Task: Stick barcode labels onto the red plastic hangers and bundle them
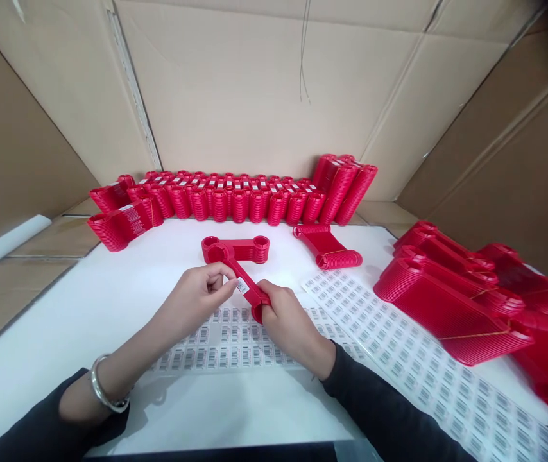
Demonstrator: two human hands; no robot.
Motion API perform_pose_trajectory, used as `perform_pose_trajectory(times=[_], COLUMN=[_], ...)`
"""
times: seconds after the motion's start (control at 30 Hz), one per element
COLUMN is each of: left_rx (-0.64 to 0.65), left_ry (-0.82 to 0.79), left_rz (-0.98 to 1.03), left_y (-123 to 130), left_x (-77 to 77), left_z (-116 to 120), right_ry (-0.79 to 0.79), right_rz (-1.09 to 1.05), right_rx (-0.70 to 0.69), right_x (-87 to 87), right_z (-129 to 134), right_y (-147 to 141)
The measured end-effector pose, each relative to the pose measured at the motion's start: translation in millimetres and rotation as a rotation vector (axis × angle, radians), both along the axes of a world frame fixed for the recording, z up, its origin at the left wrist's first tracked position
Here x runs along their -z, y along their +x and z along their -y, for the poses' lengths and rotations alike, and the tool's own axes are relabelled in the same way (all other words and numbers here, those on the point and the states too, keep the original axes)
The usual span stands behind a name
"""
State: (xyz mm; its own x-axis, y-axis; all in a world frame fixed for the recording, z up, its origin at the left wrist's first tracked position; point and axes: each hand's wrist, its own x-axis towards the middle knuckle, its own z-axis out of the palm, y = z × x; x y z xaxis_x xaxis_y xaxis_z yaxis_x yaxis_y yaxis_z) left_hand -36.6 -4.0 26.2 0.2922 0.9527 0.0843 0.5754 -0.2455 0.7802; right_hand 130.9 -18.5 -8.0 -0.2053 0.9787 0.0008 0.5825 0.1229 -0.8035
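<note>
My right hand [291, 321] grips the lower end of a red plastic link-shaped piece [253, 296] with a ring at each end. A small white barcode label [242, 286] lies on its flat middle. The thumb and forefinger of my left hand [206, 285] are pinched together at that label's left edge. Just behind, another red piece [249, 250] rests on the table, partly covered by the one I hold. Under my hands lies a sheet of barcode labels [235, 356], with a gap in its upper left part.
A second label sheet [399, 340] slants along the right. Stacked bundles of red pieces [442, 301] stand at the right edge, some banded. A labelled row of red stacks [239, 205] lines the back. One banded bundle [326, 247] lies nearer, on the white table [206, 410]. Cardboard walls [235, 83] surround it.
</note>
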Motion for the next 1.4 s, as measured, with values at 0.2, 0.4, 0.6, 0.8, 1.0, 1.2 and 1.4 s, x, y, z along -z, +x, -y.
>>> perform_pose_trajectory(times=[0.2,0.4,0.6,0.8,1.0,1.2,1.4], left_rx=[-0.083,-0.138,-0.364,-0.288,-0.138,0.039,0.124], left_ry=[0.355,0.828,0.589,0.398,0.348,0.132,0.114], left_rz=[-0.285,-0.573,-0.471,-0.182,-0.253,-0.566,-0.728], left_y=[5,6,-6,-12,-18,-18,-25], left_x=[11.6,19.2,0.2,-6.6,-7.0,-6.1,18.2], left_z=[7,6,-4,-6,-5,-1,-8], right_ry=[-0.018,-0.014,-0.047,-0.065,-0.125,-0.056,-0.113], right_rz=[-0.055,-0.189,-0.225,-0.29,-0.433,-0.263,-0.16], right_rx=[-0.002,-0.057,-0.075,-0.066,0.038,0.004,-0.034], right_x=[0.1,-1.1,-4.1,-2.9,-6.9,-3.5,7.3], right_z=[2,5,6,3,-4,-2,1], right_y=[-2,-3,-3,1,9,9,3])
